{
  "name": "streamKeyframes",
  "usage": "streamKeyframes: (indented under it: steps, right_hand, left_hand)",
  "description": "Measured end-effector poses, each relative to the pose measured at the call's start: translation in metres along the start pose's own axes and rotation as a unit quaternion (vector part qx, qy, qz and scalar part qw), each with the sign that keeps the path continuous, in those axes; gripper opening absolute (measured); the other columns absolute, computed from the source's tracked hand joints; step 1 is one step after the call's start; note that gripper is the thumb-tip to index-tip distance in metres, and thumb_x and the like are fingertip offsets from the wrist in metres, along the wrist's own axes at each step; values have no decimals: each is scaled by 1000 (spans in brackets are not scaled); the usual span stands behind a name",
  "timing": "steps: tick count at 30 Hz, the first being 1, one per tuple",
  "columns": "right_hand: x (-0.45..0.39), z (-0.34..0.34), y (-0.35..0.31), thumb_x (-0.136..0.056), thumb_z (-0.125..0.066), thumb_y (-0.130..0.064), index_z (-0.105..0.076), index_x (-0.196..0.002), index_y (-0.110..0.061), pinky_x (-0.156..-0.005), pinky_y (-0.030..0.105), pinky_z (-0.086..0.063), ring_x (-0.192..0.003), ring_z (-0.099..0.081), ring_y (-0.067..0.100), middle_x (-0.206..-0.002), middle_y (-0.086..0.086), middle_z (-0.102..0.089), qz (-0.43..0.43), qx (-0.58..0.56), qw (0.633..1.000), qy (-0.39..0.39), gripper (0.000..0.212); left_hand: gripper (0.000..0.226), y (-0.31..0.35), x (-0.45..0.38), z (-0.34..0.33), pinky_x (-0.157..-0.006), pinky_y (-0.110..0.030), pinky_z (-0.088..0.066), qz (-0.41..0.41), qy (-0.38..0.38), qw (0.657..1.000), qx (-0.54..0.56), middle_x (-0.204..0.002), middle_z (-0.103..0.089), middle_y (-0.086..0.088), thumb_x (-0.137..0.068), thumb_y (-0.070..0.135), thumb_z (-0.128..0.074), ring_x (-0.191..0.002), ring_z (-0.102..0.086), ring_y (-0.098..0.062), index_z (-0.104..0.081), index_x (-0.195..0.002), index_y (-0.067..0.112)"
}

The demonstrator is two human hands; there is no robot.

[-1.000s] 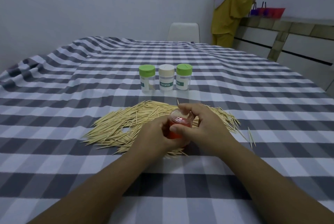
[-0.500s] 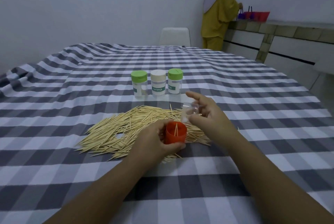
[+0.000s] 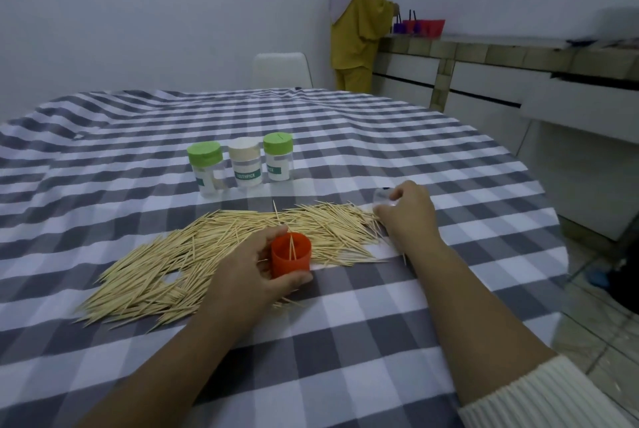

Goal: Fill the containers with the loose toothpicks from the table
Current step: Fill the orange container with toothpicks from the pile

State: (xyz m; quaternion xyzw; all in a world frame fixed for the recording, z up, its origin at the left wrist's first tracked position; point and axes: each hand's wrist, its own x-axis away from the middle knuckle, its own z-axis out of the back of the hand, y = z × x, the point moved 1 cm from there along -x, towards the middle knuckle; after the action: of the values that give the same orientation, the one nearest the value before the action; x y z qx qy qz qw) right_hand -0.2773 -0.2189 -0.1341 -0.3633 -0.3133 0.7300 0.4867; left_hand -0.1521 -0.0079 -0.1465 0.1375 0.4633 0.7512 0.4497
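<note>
The left hand (image 3: 252,272) curls its fingers and thumb around an open orange container (image 3: 290,252) standing upright on the table, with a few toothpicks upright inside it. The right hand (image 3: 408,213), at about two o'clock from the container, has its fingers bent around a small clear lid (image 3: 382,195) at the pile's far right edge. A wide pile of loose toothpicks (image 3: 193,254) spreads across the grey-and-white checked tablecloth (image 3: 345,341), from eight o'clock to two o'clock of the container. At twelve o'clock stand three closed jars in a row: a green-capped jar (image 3: 206,170), a cream-capped jar (image 3: 244,166) and another green-capped jar (image 3: 278,160).
</note>
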Motion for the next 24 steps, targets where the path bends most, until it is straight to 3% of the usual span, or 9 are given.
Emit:
streamKeyframes:
  steps: [4,7,11,13,18,21,24]
  right_hand:
    - [-2,-4,5,-90,-61,-23,-52,-95,-16,-62,27,-45,-82,-59,17,-111,6,-54,-9,6,1000,-14,13]
    - [-1,-5,2,-88,-61,-16,-52,-118,-12,-78,28,-43,-98,-52,16,-125,5,-48,6,50,998,-28,32]
    - [6,-6,-10,-88,-57,-26,-54,-126,-18,-99,39,-36,-125,-39,22,-137,3,-44,119,192,974,20,39]
    - [14,-10,-21,-90,-53,-31,-58,-124,-21,-99,38,-34,-122,-41,21,-133,1,-51,180,212,960,-17,36]
    - [38,-25,-36,-87,-53,-47,-63,-119,-24,-93,39,-33,-114,-42,19,-122,1,-58,238,255,911,-219,40]
    - [46,-29,-40,-85,-51,-55,-57,-125,-28,-92,39,-32,-114,-40,18,-122,-1,-55,264,289,888,-241,49]
    - [51,-33,-45,-89,-48,-51,-56,-126,-28,-95,39,-32,-114,-41,18,-122,-1,-55,298,319,871,-227,44]
  left_hand:
    - [73,0,-1,-1,-65,-5,-45,3,2,1000,-6,-114,-49,18,-66,30,-81,-91,-52,4,-45,-128,37]
    - [70,-1,-2,1,-67,-6,-44,7,14,1000,-3,-112,-49,18,-67,29,-80,-89,-51,7,-45,-126,39]
    - [70,-3,-4,7,-68,-7,-41,23,34,999,-10,-110,-51,17,-67,31,-81,-91,-51,2,-47,-128,34]
    - [71,-6,-5,12,-70,-7,-40,28,42,999,-15,-111,-52,16,-67,33,-81,-94,-53,-2,-47,-129,34]
    - [71,-8,-6,21,-70,-8,-41,37,53,998,-19,-112,-51,15,-68,31,-80,-96,-52,-2,-46,-131,32]
    - [71,-7,-5,22,-72,-8,-42,41,51,998,-18,-112,-50,16,-69,30,-81,-93,-51,2,-46,-131,33]
    - [75,-8,-6,23,-82,-15,-47,44,48,998,-18,-117,-52,13,-68,31,-82,-101,-54,-4,-45,-133,31]
